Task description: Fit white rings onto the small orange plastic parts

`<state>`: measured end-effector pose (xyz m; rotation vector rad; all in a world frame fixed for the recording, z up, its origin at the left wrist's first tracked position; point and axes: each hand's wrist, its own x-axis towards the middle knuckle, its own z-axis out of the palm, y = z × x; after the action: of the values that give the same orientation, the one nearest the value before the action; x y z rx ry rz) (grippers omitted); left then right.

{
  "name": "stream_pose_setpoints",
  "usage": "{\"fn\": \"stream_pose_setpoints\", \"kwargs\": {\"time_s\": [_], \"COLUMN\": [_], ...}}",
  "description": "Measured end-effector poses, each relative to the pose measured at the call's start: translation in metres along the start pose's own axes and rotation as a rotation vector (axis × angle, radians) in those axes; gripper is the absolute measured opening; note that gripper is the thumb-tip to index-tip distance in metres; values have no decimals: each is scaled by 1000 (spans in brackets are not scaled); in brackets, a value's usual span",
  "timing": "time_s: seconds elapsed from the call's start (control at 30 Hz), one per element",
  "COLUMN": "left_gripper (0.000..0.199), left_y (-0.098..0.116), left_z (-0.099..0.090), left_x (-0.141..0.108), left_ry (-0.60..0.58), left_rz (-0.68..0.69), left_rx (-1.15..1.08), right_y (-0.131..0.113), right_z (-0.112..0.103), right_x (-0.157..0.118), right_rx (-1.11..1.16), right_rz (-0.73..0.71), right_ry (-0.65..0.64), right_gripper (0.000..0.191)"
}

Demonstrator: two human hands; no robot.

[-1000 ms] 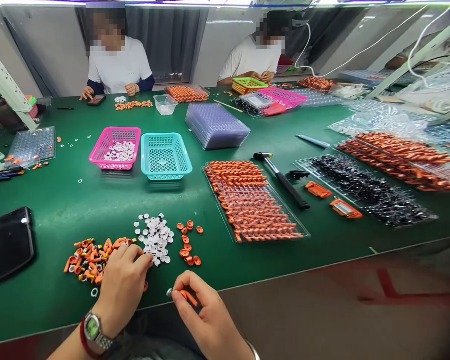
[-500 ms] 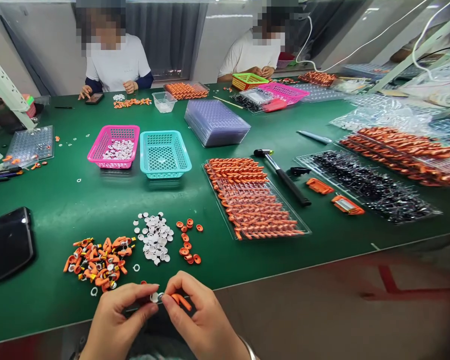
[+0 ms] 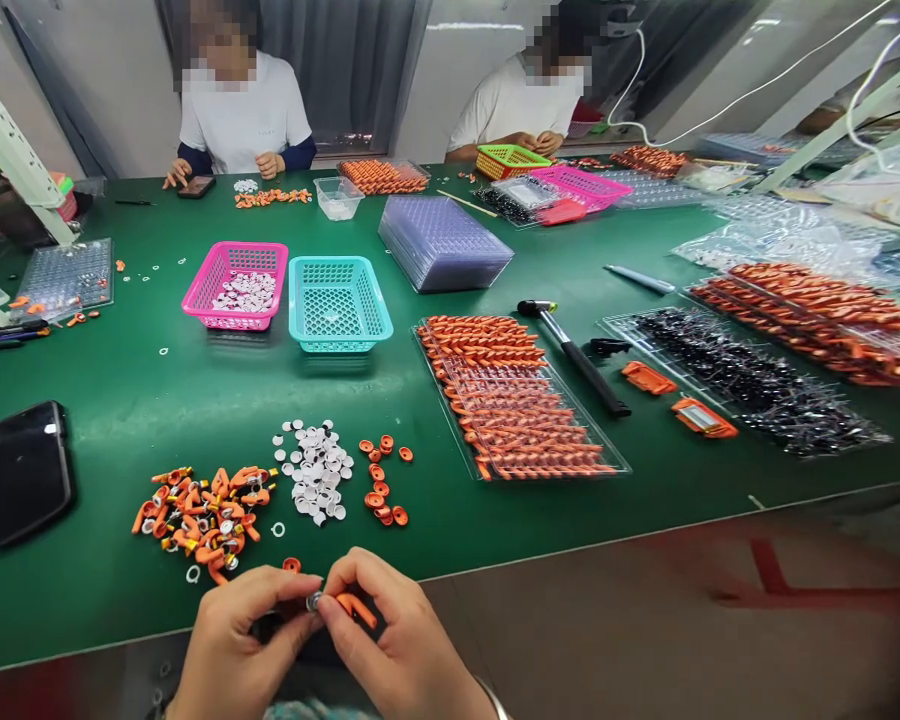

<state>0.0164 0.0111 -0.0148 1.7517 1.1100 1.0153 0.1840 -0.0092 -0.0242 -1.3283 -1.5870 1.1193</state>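
Near the table's front edge my right hand (image 3: pixel 397 640) pinches an orange curved-stem part (image 3: pixel 358 609) that looks like an earbud shell. Facing it, my left hand (image 3: pixel 249 632) has thumb and forefinger closed at a small silvery round piece (image 3: pixel 313 601) against the shell's head. Fingertips cover most of where the two meet. Just beyond my hands lies a pile of orange shells (image 3: pixel 202 520), some with gold and white bits. Beside it are a heap of small white discs (image 3: pixel 319 472) and several orange cups (image 3: pixel 376 472); one orange cup (image 3: pixel 292 565) sits by my left fingertips.
A phone (image 3: pixel 31 474) lies at left. Pink (image 3: pixel 235 317) and turquoise baskets (image 3: pixel 340 340) stand mid-table. Rightward are a tray of orange parts (image 3: pixel 510 410), a hammer (image 3: pixel 581 362) and a tray of black parts (image 3: pixel 757 385). Two people sit across, beyond stacked clear trays (image 3: pixel 444 245).
My fingertips have drawn closer together. A white disc face showing between them earlier is now mostly hidden, leaving a silvery round edge. The view has shifted slightly.
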Motion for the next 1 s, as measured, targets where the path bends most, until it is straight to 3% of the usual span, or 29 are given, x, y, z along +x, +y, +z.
{"fn": "stream_pose_setpoints", "kwargs": {"time_s": [0.33, 0.53, 0.7, 0.9, 1.0], "left_gripper": [26, 38, 29, 13, 19], "left_y": [1, -3, -8, -11, -14], "left_z": [1, -2, -3, 9, 7], "left_x": [-2, -15, -24, -30, -31], "left_ry": [21, 18, 52, 138, 92], "left_rz": [76, 93, 131, 74, 38], "left_rx": [62, 146, 198, 71, -6], "right_y": [-1, 1, -2, 2, 7], "right_z": [-1, -1, -3, 3, 2], "right_x": [-2, -2, -5, -7, -8], "right_rx": [0, 92, 126, 98, 124], "right_rz": [-12, 21, -16, -31, -18], "right_ry": [-19, -42, -86, -57, -60], "right_gripper": [14, 11, 12, 12, 15]}}
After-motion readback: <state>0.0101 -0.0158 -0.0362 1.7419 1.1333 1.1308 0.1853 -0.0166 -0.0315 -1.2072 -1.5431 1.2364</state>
